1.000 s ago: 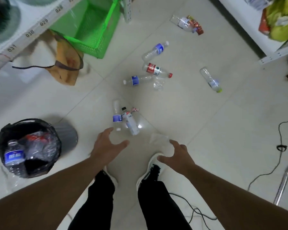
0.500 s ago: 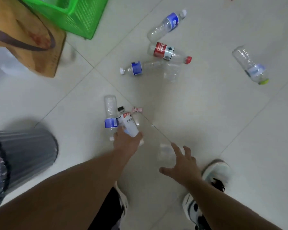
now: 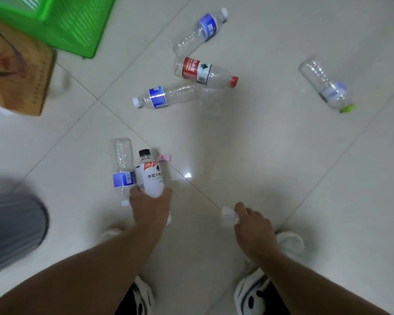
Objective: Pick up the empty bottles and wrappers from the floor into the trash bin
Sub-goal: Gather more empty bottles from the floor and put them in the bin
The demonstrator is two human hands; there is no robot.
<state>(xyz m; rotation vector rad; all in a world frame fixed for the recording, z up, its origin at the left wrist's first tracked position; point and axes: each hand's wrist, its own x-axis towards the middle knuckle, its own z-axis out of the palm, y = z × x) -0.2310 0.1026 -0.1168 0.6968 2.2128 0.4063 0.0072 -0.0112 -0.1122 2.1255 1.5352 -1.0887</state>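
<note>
The white bottle (image 3: 150, 178) with the black cap lies on the floor (image 3: 259, 155) just ahead of the person's feet, its base wrapped by the left hand (image 3: 150, 209), whose fingers curl round both sides of it. Touching its left flank is a clear bottle with a blue label (image 3: 122, 169), cap end toward the hand; a small pink wrapper (image 3: 165, 158) sits just beside the white bottle's neck. The right hand (image 3: 251, 226) is pinched shut on a crumpled clear wrapper (image 3: 229, 215) at floor level.

To lift cleanly, the left hand should close firmly round the bottle's base before raising it, since an empty bottle probably dents and slips under a loose hold; drawing it straight up would avoid rolling the neighbouring clear bottle away. The wrapper is light and likely to flutter loose, so keep it bunched in the fingertips.

The grey trash bin (image 3: 14, 230) stands near, to the left, so both loads can go there in one turn. Farther out, well apart, lie a red-label bottle (image 3: 205, 72), two more blue-label bottles (image 3: 164, 97) (image 3: 203, 30) and a green-capped bottle (image 3: 326, 87), beyond them a green basket (image 3: 62, 21).
</note>
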